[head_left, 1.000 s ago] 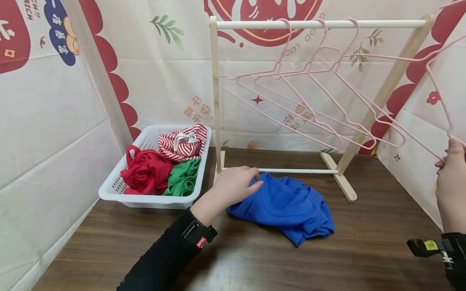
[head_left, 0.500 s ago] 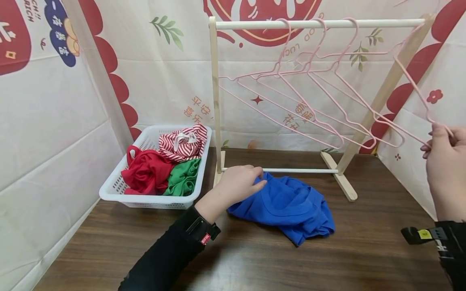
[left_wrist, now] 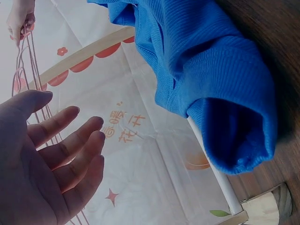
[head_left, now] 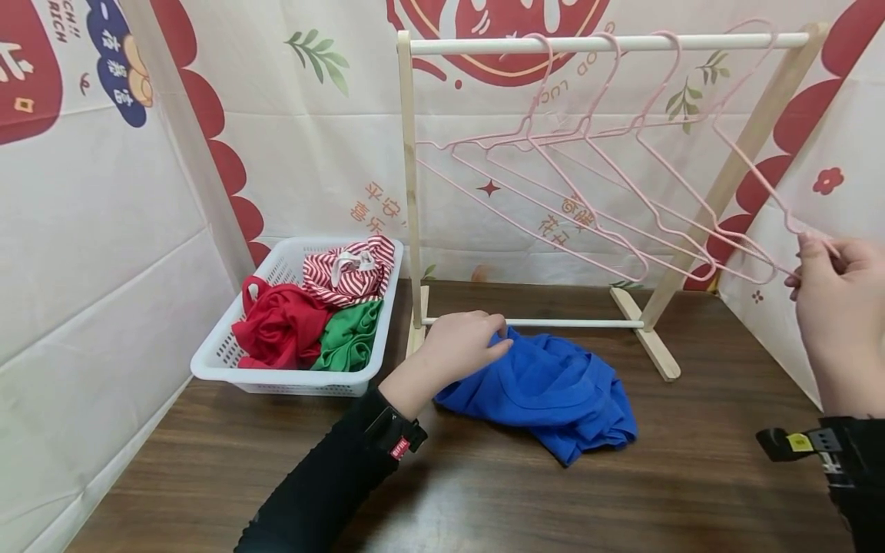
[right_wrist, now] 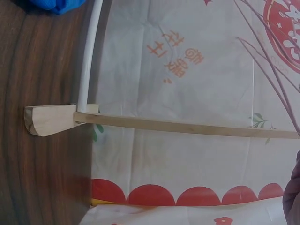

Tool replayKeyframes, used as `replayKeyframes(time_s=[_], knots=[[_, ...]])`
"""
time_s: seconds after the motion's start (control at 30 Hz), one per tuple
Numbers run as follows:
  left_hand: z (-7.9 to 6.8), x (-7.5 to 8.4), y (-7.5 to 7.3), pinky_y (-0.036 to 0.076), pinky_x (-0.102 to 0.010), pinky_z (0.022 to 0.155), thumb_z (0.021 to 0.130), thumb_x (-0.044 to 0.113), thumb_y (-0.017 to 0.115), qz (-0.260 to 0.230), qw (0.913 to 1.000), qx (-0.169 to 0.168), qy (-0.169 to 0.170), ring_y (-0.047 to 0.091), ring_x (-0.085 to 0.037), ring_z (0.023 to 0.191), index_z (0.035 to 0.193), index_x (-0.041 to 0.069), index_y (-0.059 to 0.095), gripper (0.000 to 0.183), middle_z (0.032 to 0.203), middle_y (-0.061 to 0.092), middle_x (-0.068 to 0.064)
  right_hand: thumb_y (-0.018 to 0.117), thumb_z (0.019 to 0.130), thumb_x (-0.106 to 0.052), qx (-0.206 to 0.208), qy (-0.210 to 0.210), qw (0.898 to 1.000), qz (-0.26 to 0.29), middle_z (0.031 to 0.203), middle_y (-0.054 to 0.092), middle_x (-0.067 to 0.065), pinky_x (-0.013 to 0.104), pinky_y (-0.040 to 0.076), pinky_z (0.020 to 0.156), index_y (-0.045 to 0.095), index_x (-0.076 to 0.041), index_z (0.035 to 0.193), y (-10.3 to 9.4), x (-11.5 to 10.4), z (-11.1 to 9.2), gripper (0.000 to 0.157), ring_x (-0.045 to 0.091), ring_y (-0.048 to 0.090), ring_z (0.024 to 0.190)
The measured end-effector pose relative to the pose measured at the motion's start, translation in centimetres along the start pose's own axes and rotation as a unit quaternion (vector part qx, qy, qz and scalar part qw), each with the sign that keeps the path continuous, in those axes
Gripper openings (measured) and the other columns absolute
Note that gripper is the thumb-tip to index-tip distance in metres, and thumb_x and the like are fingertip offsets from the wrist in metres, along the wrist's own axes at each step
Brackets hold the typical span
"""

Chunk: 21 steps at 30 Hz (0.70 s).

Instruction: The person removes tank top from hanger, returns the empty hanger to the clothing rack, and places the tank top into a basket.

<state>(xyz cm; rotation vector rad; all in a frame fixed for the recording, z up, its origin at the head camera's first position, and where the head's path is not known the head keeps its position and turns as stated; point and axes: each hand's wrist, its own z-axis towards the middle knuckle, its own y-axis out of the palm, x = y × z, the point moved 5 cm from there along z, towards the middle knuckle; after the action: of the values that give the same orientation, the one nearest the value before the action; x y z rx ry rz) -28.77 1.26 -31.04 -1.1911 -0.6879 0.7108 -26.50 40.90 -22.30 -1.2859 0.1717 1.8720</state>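
Note:
My right hand (head_left: 840, 315) pinches the lower corner of a pink wire clothes hanger (head_left: 754, 170) at the right end of the rack. The hook of that hanger overlaps the rack's top rail (head_left: 477, 48) in the head view. My left hand (head_left: 465, 342) hovers at the left edge of a crumpled blue garment (head_left: 553, 392) lying on the table. In the left wrist view the left hand (left_wrist: 51, 159) has loosely bent, spread fingers around nothing, and the ribbed blue cloth (left_wrist: 225, 70) lies to its right. Only a sliver of the right hand (right_wrist: 293, 192) shows in its own wrist view.
Three more pink hangers (head_left: 548, 65) hang on the rail. A white basket (head_left: 207, 369) at left holds a red garment (head_left: 283, 322), a green one (head_left: 349, 338) and a red-striped one (head_left: 346, 276). Wooden rack feet (head_left: 646, 334) stand on the brown table (head_left: 664, 476); printed cloth walls surround it.
My right hand has moved left with the hanger, bringing its hook from beyond the rack's right end to the top rail. The left hand has shifted slightly right; the blue garment lies as before.

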Motion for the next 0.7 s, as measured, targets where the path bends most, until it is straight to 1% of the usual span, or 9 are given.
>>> replayKeyframes(time_s=[0.1, 0.3, 0.43, 0.57, 0.63, 0.7], knots=[[0.0, -0.1, 0.1, 0.041, -0.021, 0.054, 0.099, 0.044, 0.054, -0.001, 1.0, 0.0, -0.002, 0.054, -0.006, 0.067, 0.107, 0.019, 0.068, 0.03, 0.084, 0.064, 0.006, 0.05, 0.101, -0.033, 0.005, -0.006, 1.0, 0.005, 0.077, 0.05, -0.006, 0.007, 0.038, 0.052, 0.054, -0.028, 0.089, 0.1, 0.3, 0.0, 0.014, 0.001, 0.048, 0.06], [-0.1, -0.3, 0.2, 0.042, -0.021, 0.055, 0.098, 0.043, 0.054, -0.004, 1.0, -0.003, -0.004, 0.056, -0.007, 0.069, 0.107, 0.019, 0.068, 0.029, 0.088, 0.066, 0.005, 0.05, 0.1, -0.035, 0.007, 0.004, 1.0, 0.007, 0.079, 0.051, -0.007, 0.006, 0.039, 0.053, 0.054, -0.029, 0.091, 0.1, 1.0, -0.3, 0.011, 0.001, 0.048, 0.06], [-0.3, -0.5, 0.2, 0.044, -0.021, 0.057, 0.098, 0.044, 0.054, -0.003, 1.0, -0.005, -0.008, 0.057, -0.008, 0.071, 0.108, 0.019, 0.068, 0.03, 0.092, 0.068, 0.004, 0.054, 0.099, -0.033, 0.011, 0.008, 0.999, 0.033, 0.078, 0.053, -0.007, 0.006, 0.041, 0.052, 0.055, -0.028, 0.091, 0.2, 1.2, -0.4, 0.009, -0.001, 0.05, 0.057], [-0.4, -0.7, 0.1, 0.044, -0.021, 0.057, 0.099, 0.044, 0.053, -0.002, 0.9999, -0.004, -0.009, 0.058, -0.008, 0.071, 0.108, 0.018, 0.068, 0.031, 0.092, 0.068, 0.004, 0.055, 0.099, -0.03, 0.009, 0.005, 0.998, 0.057, 0.078, 0.055, -0.007, 0.007, 0.041, 0.052, 0.056, -0.026, 0.098, 0.3, 1.4, -0.5, 0.004, 0.0, 0.052, 0.056], [-0.5, -0.8, 0.0, 0.044, -0.021, 0.057, 0.098, 0.043, 0.054, -0.004, 0.9999, -0.004, -0.01, 0.058, -0.008, 0.072, 0.108, 0.018, 0.068, 0.03, 0.093, 0.068, 0.004, 0.054, 0.1, -0.029, 0.007, 0.0, 0.999, 0.051, 0.08, 0.055, -0.008, 0.007, 0.04, 0.053, 0.055, -0.027, 0.101, 0.3, 1.5, -0.6, 0.003, 0.0, 0.052, 0.057], [-0.6, -0.9, -0.1, 0.044, -0.022, 0.057, 0.098, 0.043, 0.054, -0.007, 0.9999, -0.002, -0.011, 0.059, -0.008, 0.073, 0.107, 0.019, 0.068, 0.029, 0.094, 0.068, 0.004, 0.051, 0.101, -0.028, 0.004, -0.001, 0.999, 0.04, 0.082, 0.055, -0.01, 0.007, 0.039, 0.055, 0.055, -0.027, 0.105, 0.3, 1.5, -0.7, 0.005, 0.0, 0.052, 0.061]])
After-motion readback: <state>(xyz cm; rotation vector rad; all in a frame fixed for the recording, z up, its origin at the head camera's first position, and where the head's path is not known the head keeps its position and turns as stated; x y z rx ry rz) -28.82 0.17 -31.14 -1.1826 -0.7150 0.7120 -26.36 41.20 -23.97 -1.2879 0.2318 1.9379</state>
